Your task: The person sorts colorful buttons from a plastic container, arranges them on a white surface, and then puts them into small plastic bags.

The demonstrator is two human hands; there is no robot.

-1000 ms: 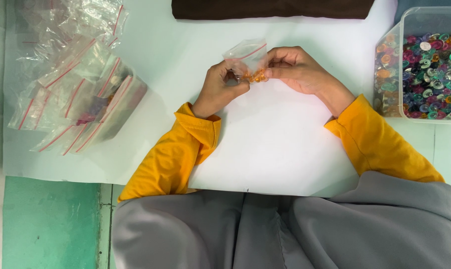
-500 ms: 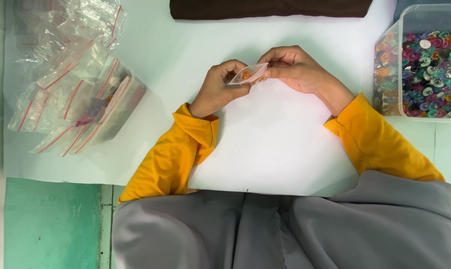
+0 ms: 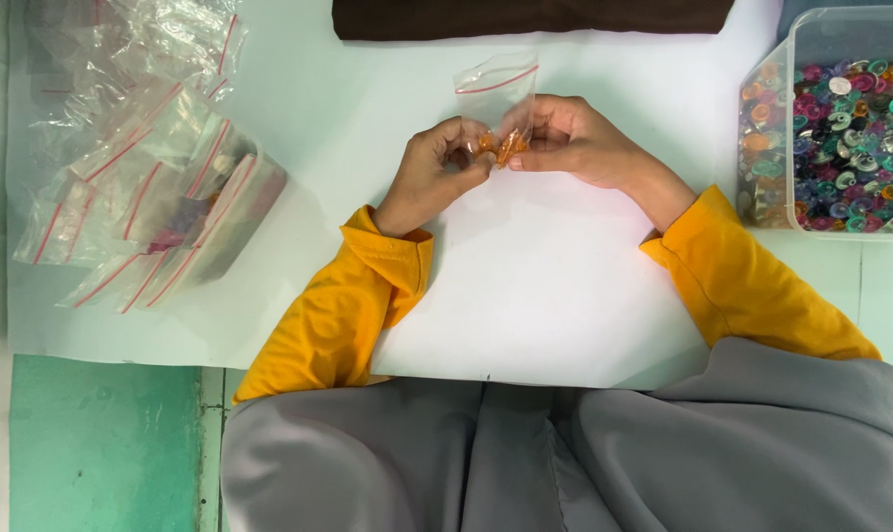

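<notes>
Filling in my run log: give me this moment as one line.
left hand: pinches small clear zip bag | right hand: pinches same bag | bag: upright, orange pieces at bottom | clear tub of coloured buttons: right

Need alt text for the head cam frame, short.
Seen from above, a person's left hand and right hand together hold a small clear zip bag with orange pieces at its bottom, over a white sheet. A pile of empty zip bags lies at left; a clear tub of colourful buttons sits at right.
</notes>
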